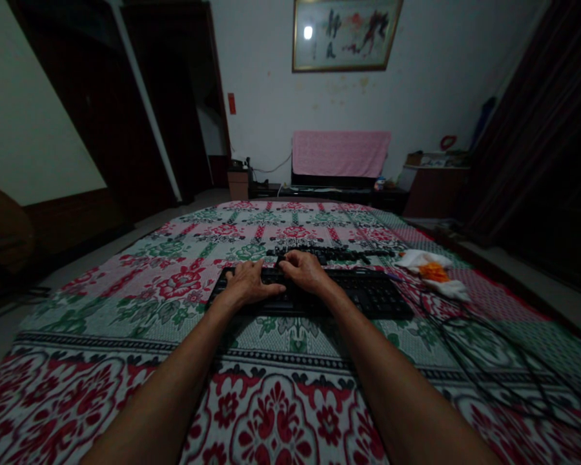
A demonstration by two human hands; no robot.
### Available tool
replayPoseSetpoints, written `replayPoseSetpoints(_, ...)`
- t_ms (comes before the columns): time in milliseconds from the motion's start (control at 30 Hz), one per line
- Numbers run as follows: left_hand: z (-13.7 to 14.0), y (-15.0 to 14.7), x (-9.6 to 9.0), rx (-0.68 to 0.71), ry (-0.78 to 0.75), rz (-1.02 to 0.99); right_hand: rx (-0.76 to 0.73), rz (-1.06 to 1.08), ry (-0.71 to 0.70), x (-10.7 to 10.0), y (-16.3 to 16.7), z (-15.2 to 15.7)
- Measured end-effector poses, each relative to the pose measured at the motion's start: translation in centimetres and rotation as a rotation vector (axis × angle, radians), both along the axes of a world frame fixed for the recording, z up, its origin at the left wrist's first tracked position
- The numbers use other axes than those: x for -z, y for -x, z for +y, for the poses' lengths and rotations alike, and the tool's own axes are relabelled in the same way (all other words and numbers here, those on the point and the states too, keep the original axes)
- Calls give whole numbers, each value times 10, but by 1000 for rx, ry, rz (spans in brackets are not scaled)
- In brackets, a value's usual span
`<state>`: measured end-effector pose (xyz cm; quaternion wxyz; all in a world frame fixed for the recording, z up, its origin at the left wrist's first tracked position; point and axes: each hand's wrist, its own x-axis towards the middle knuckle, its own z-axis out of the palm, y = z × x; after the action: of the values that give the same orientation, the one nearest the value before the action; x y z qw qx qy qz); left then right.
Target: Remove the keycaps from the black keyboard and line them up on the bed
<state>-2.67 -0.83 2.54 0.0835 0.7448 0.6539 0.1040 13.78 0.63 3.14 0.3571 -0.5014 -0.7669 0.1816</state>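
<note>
A black keyboard lies on the patterned bedcover. My left hand rests flat on its left part, fingers spread and thumb stretched to the right. At the keyboard's upper middle, my right hand has its thumb and fingertips pinched together. Something small and dark shows at those fingertips, but it is too dim to name. Just beyond the keyboard, a row of small loose black pieces that look like keycaps lies on the cover. Both hands hide part of the keys.
A white and orange cloth lies right of the keyboard. Black cable loops over the bedcover at the right. Farther off are a low cabinet with a pink-covered screen, a framed picture and a dark curtain.
</note>
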Motion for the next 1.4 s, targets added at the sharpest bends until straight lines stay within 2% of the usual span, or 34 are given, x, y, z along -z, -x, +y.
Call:
replayPoseSetpoints(333, 2, 1, 2, 8, 12, 11, -21, 8, -18, 2, -1, 1)
replayPoseSetpoints(467, 5, 6, 2, 6, -11, -59, -31, 29, -25, 2, -2, 1)
replayPoseSetpoints(633, 8, 8, -4, 161, -30, -307, -104, 59, -28, -2, 1, -1)
replayPoseSetpoints(733, 8, 6, -4, 254, -31, -372, -123, 62, -16, -4, 0, -1)
replayPoseSetpoints(833, 9, 5, -2, 277, -58, -393, -140, 11, 79, -7, -12, 1)
replayPoseSetpoints(933, 9, 6, 0, 266, -46, -397, -199, -119, 257, -12, -29, 1)
replayPoseSetpoints(1000, 9, 8, -1, 266, -41, -394, -182, -167, 284, -15, -38, 1)
replayPoseSetpoints(1133, 10, 10, 0, 270, -41, -426, -54, -161, 176, -14, -45, 3)
replayPoseSetpoints(1267, 13, 13, 3, 278, -31, -456, 97, -195, 36, -11, -46, 20)
replayPoseSetpoints(1400, 16, 15, 5, 304, -35, -460, 115, -362, -61, -10, -34, 46)
